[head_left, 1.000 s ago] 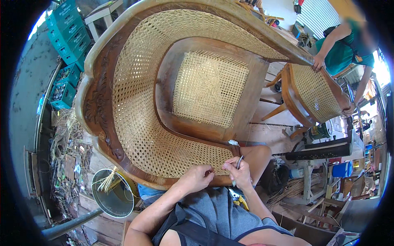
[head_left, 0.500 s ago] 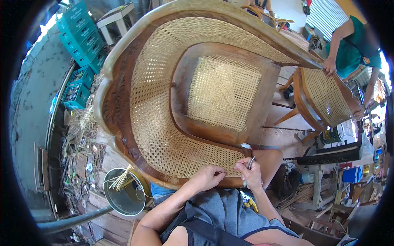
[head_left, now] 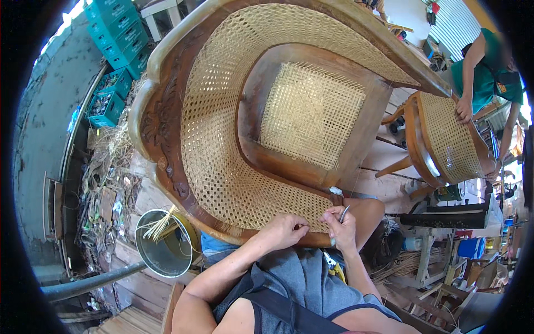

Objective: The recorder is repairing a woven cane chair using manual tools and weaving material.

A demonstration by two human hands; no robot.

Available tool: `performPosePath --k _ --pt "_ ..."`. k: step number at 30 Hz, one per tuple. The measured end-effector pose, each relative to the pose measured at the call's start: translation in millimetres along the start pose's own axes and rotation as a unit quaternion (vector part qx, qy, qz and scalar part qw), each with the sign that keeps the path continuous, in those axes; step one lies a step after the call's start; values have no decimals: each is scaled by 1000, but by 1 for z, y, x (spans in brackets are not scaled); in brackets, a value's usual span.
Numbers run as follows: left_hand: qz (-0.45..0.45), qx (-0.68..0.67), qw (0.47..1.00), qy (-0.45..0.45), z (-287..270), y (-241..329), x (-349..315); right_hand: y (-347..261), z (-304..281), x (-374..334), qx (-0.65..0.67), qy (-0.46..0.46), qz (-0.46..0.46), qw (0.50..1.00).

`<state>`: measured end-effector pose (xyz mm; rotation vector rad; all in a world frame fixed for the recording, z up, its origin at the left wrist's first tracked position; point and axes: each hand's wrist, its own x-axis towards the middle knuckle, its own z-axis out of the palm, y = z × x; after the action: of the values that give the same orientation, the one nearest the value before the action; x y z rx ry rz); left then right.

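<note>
A carved wooden armchair frame (head_left: 207,222) with woven cane panels lies before me, its near rim across my lap. My left hand (head_left: 285,230) rests at the near edge of the cane (head_left: 253,209), thumb and fingertips pinched together; whatever is between them is too small to make out. Just to its right, my right hand (head_left: 341,229) is closed around a slim metal tool (head_left: 346,211), its pointed end sticking up past the fingers. The fingertips of both hands face each other, a small gap apart. The square cane seat (head_left: 311,114) has loose strand ends along its edges.
A metal bucket (head_left: 146,253) holding cane strands stands at my left, beside a pipe (head_left: 94,285). Green crates (head_left: 105,108) line the left wall. At the right, a person in green (head_left: 473,72) handles another cane chair (head_left: 411,133). Yellow-handled pliers (head_left: 336,268) lie against my lap.
The view has shifted slightly, so the chair sits a little differently in it. My right hand has turned a bit, with the tool's point now leaning farther right. Both hands stay near the chair's rim.
</note>
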<state>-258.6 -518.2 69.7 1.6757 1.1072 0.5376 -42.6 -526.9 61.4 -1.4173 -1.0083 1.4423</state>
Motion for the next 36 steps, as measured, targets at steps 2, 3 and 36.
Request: performPosePath --k 2,3,36 --pt "6 1 1000 -5 -3 1 -3 3 1 0 -3 -2 -1 1000" --pt "-5 -1 1000 -14 -5 5 -3 6 -1 0 -15 -1 -4 1000" --pt "417 9 890 -184 -23 217 66 -10 -23 -4 -32 26 -218 975"
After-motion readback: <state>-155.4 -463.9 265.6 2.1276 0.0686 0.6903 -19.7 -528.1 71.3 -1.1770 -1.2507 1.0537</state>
